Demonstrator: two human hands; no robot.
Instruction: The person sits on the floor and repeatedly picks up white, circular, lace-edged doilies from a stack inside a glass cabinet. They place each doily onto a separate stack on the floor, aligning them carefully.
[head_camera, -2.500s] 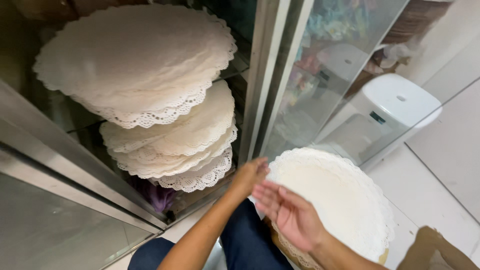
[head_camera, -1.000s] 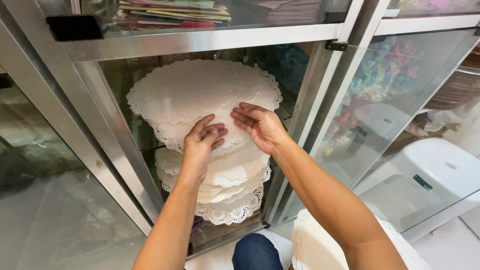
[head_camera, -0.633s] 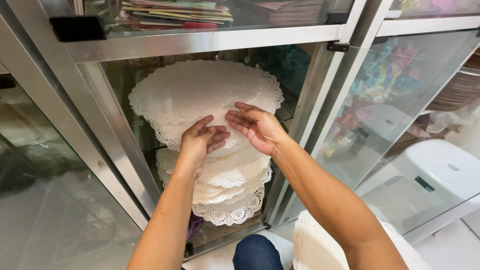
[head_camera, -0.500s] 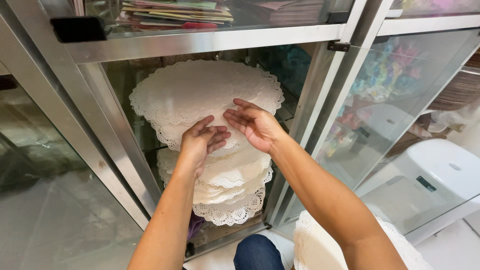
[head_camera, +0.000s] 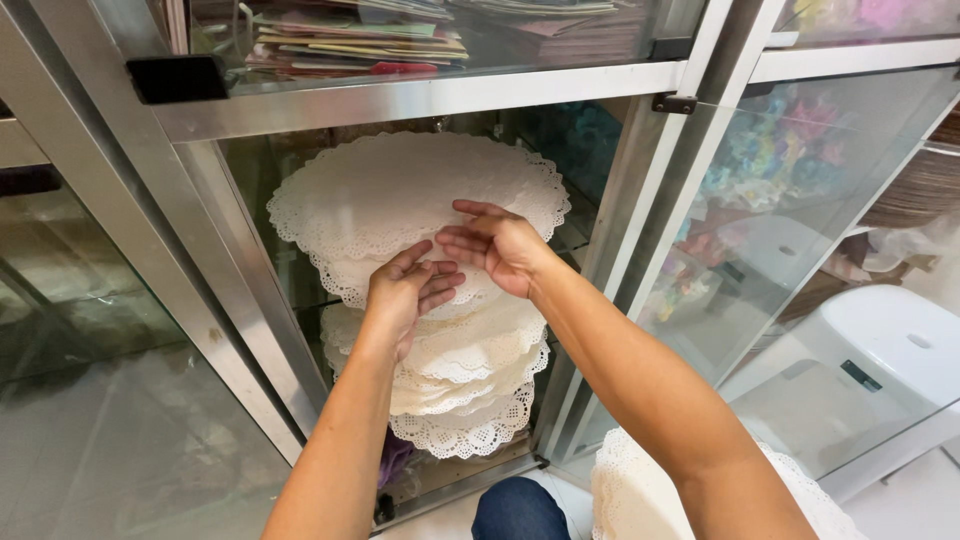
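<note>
A stack of round white lace-edged paper doilies (head_camera: 400, 190) lies on the middle glass shelf of a metal-framed glass cabinet (head_camera: 400, 95). My left hand (head_camera: 408, 290) rests on the front edge of this stack, fingers curled against the paper. My right hand (head_camera: 495, 243) lies just beside it, fingers spread flat on the top doily and pointing left. A second doily stack (head_camera: 470, 370) sits on the shelf below. Another pile of doilies (head_camera: 630, 490) lies low on the right by my knee.
The cabinet's glass door panel (head_camera: 780, 230) stands to the right, with colourful items behind it. Coloured paper sheets (head_camera: 350, 45) lie on the top shelf. A white plastic stool (head_camera: 890, 350) stands at right. Another glass pane (head_camera: 90, 400) is at left.
2.5 s ago both hands were down at the doily pile by my knee. They have risen to the upper shelf stack, where the right fingers have crept slightly left.
</note>
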